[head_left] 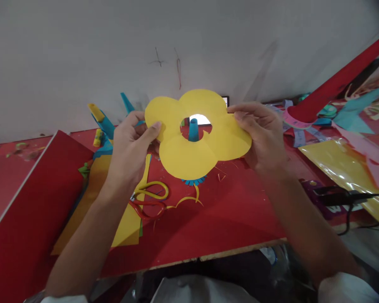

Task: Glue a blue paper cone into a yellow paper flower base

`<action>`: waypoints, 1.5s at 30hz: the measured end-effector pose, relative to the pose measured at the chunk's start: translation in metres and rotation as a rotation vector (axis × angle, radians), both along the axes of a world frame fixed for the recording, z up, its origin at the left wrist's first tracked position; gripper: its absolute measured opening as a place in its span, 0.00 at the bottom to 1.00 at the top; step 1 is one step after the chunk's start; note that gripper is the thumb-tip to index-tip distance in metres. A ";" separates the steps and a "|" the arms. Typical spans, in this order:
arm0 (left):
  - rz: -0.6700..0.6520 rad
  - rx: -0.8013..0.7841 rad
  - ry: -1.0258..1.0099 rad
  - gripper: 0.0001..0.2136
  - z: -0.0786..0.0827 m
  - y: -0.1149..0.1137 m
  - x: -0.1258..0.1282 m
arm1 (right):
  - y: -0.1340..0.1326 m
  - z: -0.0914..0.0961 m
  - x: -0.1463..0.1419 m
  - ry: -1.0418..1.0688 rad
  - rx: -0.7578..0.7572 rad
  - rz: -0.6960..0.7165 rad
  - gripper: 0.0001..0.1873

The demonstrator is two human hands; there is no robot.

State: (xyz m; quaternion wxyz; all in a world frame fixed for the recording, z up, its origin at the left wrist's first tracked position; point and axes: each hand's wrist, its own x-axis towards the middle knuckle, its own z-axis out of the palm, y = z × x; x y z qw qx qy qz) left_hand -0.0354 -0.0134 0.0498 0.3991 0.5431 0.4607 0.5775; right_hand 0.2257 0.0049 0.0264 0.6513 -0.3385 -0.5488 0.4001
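Note:
A yellow paper flower (189, 160) with rounded petals and a round hole in its middle is held up above the table. My left hand (134, 141) pinches its left petal between thumb and fingers. On the opposite side my right hand (262, 134) grips the right petal the same way. Through the hole I see a blue paper tube (193, 129) standing behind, and a blue fringe (195, 181) shows below the flower's lower edge. Scissors with one yellow and one red handle (150, 206) lie beneath my left wrist, blades mostly hidden.
Yellow paper sheets (126, 231) and a big red board (41, 210) lie at left. A glue stick (97, 137) stands behind. Yellow trimmings (186, 198) curl on the red table (233, 219). At right are a red paper cone (334, 86), glossy yellow sheet (341, 168) and black cable (349, 216).

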 end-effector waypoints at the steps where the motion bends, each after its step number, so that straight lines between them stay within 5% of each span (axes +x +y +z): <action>1: -0.004 -0.014 -0.006 0.12 -0.002 -0.001 0.001 | -0.001 -0.003 0.000 -0.005 0.001 0.000 0.03; 24: -0.020 -0.269 -0.034 0.17 -0.067 -0.017 0.003 | -0.017 -0.078 -0.001 -0.119 -0.203 -0.034 0.06; 45: -0.032 -0.316 0.060 0.21 -0.115 -0.016 -0.003 | -0.020 -0.101 0.005 -0.323 -0.234 0.008 0.08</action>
